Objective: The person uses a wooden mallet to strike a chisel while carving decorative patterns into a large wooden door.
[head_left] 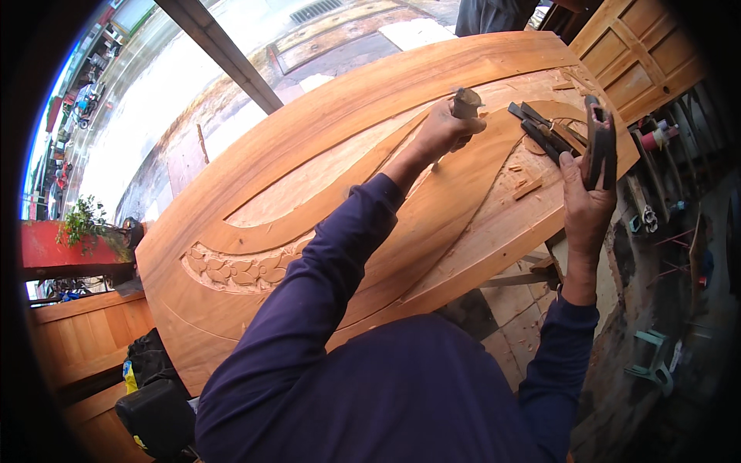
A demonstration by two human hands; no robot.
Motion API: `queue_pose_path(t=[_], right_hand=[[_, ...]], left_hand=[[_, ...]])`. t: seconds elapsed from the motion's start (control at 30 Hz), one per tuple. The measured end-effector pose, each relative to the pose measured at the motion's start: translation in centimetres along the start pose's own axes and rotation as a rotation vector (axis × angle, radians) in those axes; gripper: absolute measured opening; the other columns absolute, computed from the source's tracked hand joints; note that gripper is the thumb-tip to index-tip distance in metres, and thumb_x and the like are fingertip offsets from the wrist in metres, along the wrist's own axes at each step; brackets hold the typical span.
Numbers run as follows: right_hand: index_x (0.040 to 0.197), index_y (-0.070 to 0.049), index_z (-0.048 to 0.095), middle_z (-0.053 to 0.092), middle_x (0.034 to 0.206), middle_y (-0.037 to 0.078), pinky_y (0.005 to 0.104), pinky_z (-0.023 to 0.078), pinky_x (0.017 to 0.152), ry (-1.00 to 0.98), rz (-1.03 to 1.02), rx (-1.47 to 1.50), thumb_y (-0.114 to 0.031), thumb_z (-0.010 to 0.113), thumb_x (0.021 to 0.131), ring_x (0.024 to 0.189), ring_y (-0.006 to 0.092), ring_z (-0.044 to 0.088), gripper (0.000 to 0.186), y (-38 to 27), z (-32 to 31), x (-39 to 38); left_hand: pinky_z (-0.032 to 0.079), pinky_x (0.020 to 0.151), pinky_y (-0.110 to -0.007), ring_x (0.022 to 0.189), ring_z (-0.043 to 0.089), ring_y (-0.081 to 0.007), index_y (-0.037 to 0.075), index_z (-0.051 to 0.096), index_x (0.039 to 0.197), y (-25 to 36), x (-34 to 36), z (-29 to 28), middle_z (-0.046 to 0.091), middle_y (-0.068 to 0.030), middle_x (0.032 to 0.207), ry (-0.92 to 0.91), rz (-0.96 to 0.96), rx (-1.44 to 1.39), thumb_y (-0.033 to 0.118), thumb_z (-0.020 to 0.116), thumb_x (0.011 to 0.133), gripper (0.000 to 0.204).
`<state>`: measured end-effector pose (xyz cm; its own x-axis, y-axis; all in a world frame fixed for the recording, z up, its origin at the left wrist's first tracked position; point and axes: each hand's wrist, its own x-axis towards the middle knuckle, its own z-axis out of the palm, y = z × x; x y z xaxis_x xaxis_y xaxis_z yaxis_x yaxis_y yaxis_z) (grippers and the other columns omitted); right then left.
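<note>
A large wooden panel (432,224) with raised curved bands and a carved leaf border (239,268) lies in front of me. My left hand (446,130) is closed above its middle, around a tool with a blunt, round brownish end (466,102). A short, thin part shows below the fist; the kind of tool is unclear. At the panel's right edge my right hand (588,204) grips a dark, elongated block-like tool (600,147) with an opening near its top. Just left of it, several dark-handled chisels (540,133) lie on the panel among wood shavings.
Loose chips (528,189) are scattered over the panel's right part. A person (494,15) stands beyond the far edge. A wooden post (220,54) rises behind the panel. A black case (158,417) is at lower left, a green plastic stool (652,359) at right.
</note>
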<state>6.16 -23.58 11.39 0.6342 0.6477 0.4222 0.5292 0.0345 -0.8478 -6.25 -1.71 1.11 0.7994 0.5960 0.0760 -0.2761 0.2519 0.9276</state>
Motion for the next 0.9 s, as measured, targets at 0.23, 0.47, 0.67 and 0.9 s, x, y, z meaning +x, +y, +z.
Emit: queue_pose_path(t=[0.23,0.47,0.67,0.9], right_hand=[[0.148,-0.005,0.048,0.055,0.084,-0.005,0.0191,0.042,0.07,0.069,-0.186,0.032,-0.005,0.068,0.098,0.073,0.0032,0.047,0.054,-2.7,-0.5,2.1],[0.117,-0.007,0.056,0.049,0.069,-0.003,0.0224,0.034,0.048,0.206,-0.287,0.205,-0.004,0.07,0.096,0.052,0.0052,0.039,0.026,-7.7,-0.3,4.5],[0.124,-0.01,0.059,0.063,0.071,0.007,0.0333,0.05,0.054,0.371,-0.686,-0.273,-0.003,0.069,0.09,0.057,0.0212,0.061,0.036,-2.8,5.1,4.9],[0.155,-0.03,0.042,0.07,0.093,0.018,0.0424,0.058,0.067,-0.117,-0.577,-0.334,0.001,0.064,0.091,0.077,0.0356,0.071,0.075,0.1,7.5,3.5]], left_hand=[[0.024,0.042,-0.026,0.044,0.033,-0.0062,0.011,0.054,0.075,0.2,0.0,-0.2,0.041,0.0048,0.057,-0.012,-0.025,-0.028,0.015,0.073,0.086,0.023],[0.024,0.043,-0.026,0.045,0.034,-0.0062,0.012,0.052,0.077,0.2,-1.4,-0.5,0.042,0.0046,0.058,0.015,-0.003,0.002,0.015,0.076,0.084,0.024],[0.028,0.045,-0.026,0.048,0.04,-0.0069,0.008,0.058,0.081,0.4,-1.2,0.9,0.047,0.0032,0.061,0.043,0.015,0.118,0.017,0.076,0.084,0.02],[0.033,0.049,-0.027,0.055,0.045,-0.0074,0.009,0.061,0.08,0.0,-1.6,-0.3,0.051,0.0038,0.064,0.048,-0.033,0.138,0.021,0.075,0.084,0.019]])
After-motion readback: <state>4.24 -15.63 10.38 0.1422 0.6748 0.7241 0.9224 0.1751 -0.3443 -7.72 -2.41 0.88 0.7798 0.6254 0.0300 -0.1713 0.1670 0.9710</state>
